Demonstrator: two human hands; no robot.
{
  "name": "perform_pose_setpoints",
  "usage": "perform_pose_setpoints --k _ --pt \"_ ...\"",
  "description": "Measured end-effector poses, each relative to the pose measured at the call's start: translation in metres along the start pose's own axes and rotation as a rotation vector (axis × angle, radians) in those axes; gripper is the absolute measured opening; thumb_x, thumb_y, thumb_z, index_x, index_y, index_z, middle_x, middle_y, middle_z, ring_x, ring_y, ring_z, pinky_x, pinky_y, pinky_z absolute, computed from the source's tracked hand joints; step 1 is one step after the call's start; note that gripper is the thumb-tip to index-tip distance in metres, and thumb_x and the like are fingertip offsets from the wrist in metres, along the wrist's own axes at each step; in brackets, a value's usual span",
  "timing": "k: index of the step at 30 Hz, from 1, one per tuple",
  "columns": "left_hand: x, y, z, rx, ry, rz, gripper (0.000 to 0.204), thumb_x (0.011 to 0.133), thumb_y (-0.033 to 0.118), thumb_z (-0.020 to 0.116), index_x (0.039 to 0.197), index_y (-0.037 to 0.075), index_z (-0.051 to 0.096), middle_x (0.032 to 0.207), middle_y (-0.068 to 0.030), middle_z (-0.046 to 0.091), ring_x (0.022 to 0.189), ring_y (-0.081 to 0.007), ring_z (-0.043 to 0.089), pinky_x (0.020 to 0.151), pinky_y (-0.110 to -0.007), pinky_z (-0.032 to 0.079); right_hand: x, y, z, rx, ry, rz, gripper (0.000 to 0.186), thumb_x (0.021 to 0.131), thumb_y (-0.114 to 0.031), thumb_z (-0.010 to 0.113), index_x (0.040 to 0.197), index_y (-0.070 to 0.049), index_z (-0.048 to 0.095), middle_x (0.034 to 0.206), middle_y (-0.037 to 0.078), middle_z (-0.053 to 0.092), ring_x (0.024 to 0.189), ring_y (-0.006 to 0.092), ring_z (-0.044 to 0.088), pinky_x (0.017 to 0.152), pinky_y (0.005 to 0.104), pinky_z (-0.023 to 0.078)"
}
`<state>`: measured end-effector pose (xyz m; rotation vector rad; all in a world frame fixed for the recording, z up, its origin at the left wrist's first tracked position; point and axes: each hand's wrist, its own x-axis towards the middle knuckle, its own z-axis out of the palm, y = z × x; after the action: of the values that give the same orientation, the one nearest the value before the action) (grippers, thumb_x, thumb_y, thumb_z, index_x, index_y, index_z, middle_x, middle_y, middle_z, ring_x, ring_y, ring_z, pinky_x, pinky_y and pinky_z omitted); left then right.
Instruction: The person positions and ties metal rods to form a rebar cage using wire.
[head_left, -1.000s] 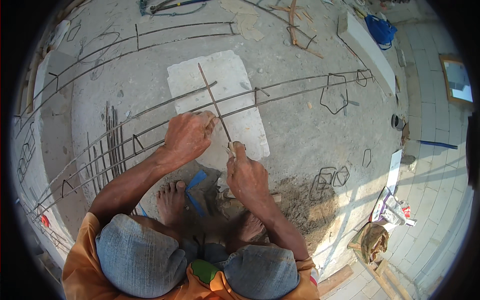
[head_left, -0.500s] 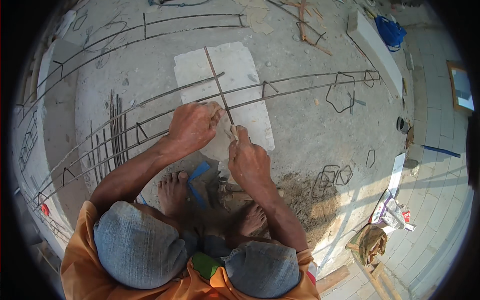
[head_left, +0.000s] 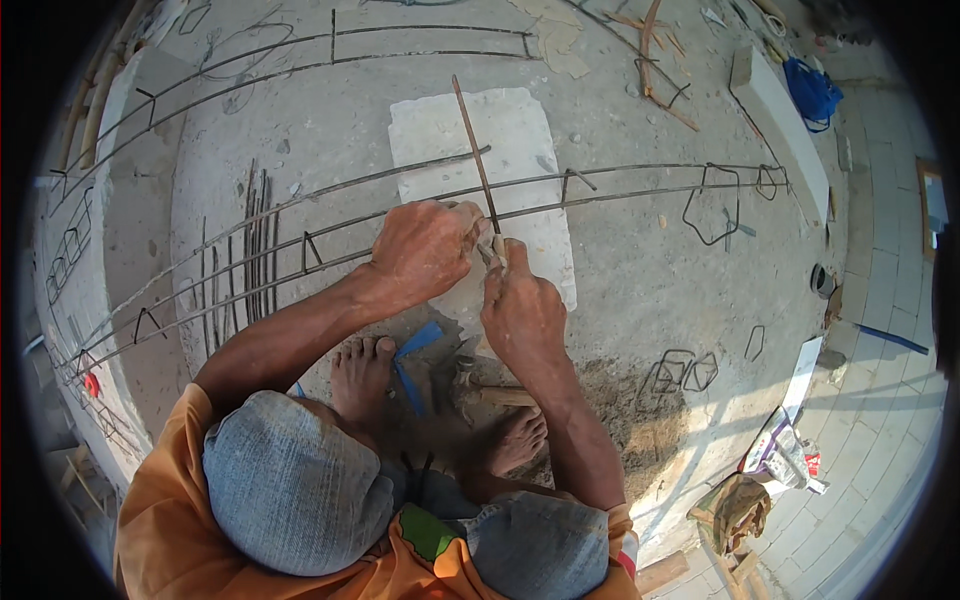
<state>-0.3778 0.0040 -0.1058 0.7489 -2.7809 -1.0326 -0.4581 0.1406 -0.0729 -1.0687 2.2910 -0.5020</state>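
A short rust-brown steel rod (head_left: 467,118) lies crosswise over long steel reinforcing bars (head_left: 620,172). Beneath the crossing is a pale, ragged-edged slab (head_left: 425,125). My left hand (head_left: 425,250) is closed at the outer long bar, its fingertips pinched close beside the rod. Just below it, my right hand (head_left: 527,310) is a fist with its thumb forward, at the rod's near end. The fingertips of both hands almost meet; what lies between them is too small to make out. Bent wire ties (head_left: 310,250) stick out from the long bars.
My bare feet (head_left: 362,378) stand on the concrete below my hands, near a blue strip (head_left: 418,340). Loose rods (head_left: 262,240) lie at left, bent stirrups (head_left: 675,372) at right. A pale block (head_left: 775,120) and blue bag (head_left: 812,92) sit at far right.
The view has shifted, so the scene sits further right and slightly lower. My hands have drawn closer together at the rod's near end. The bars stay in place.
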Motion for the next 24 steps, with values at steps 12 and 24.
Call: perform_pose_setpoints --k 12,24 --pt "-0.004 -0.012 0.010 -0.003 0.039 0.066 0.013 0.087 0.013 0.060 0.088 0.002 0.066 0.071 -0.0176 0.065 0.061 -0.0357 0.063 0.053 -0.043 0.048 -0.006 0.007 0.006 -0.002 -0.009 -0.001 0.028 0.088 -0.011 0.056 0.111 0.001 0.047 0.065 0.025 0.062 0.062 0.0434 0.064 0.053 0.0511 0.050" --pt "-0.006 -0.003 0.010 -0.021 0.040 0.084 0.013 0.087 0.015 0.060 0.087 0.003 0.066 0.070 -0.0174 0.065 0.061 -0.0357 0.063 0.053 -0.043 0.048 -0.026 0.022 0.010 0.064 0.061 -0.031 0.023 0.087 -0.008 0.055 0.106 0.002 0.048 0.066 0.025 0.062 0.064 0.0443 0.063 0.054 0.0511 0.050"
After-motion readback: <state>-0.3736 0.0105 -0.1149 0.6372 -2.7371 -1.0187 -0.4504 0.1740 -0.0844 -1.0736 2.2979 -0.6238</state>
